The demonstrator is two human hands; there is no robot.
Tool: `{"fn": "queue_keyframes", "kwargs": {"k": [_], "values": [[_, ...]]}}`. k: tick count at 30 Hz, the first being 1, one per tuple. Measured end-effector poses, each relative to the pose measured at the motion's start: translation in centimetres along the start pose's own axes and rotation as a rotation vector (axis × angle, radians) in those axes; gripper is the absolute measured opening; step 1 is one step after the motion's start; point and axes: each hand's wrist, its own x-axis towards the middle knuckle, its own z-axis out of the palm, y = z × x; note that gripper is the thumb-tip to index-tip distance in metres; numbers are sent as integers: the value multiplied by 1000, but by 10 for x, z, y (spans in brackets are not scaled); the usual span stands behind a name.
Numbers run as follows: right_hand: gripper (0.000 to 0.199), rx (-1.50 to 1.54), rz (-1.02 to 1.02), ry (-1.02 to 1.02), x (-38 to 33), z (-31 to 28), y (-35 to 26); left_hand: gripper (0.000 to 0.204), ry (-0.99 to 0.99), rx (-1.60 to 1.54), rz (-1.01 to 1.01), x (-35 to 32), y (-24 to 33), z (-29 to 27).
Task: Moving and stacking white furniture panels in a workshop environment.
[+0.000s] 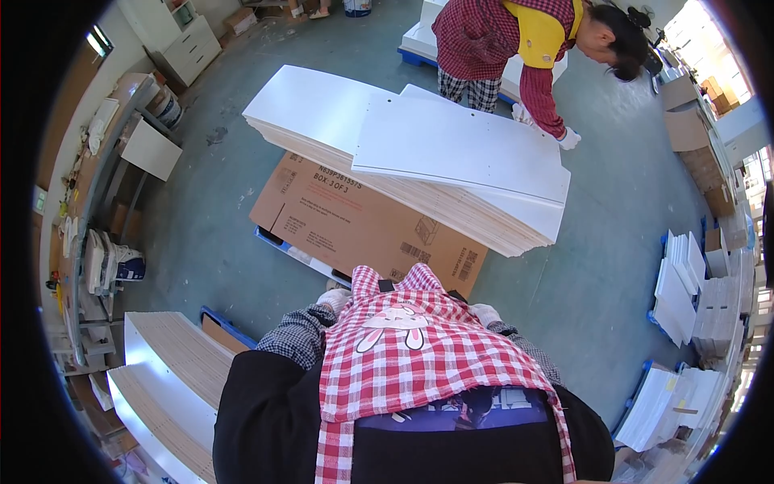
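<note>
My left hand, in a pale glove, shows at the left edge of my red-checked apron. On the apron's other side is my right hand, also gloved. Both are low beside my body, near the close edge of a flat brown cardboard box; their fingers are hidden, so any grip cannot be made out. On the box lies a thick stack of white boards with raw tan edges. A white board with small holes rests at an angle on top.
A co-worker bends at the stack's far right end, gloved hands near its corner. More stacked boards stand at my lower left. A workbench runs along the left wall. White panels sit on blue pallets at the right.
</note>
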Motion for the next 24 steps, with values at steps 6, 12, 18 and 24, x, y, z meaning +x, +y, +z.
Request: {"fn": "queue_keyframes", "kwargs": {"k": [6, 12, 18, 24], "values": [[43, 96, 68, 15, -2, -10, -9, 52, 21, -51, -1, 0, -3, 2], [33, -191, -172, 59, -13, -12, -11, 47, 34, -16, -38, -13, 5, 0], [34, -141, -78, -13, -28, -17, -17, 46, 9, 37, 22, -17, 4, 6], [38, -82, 45, -67, -45, -30, -40, 46, 7, 9, 11, -12, -2, 10]]}}
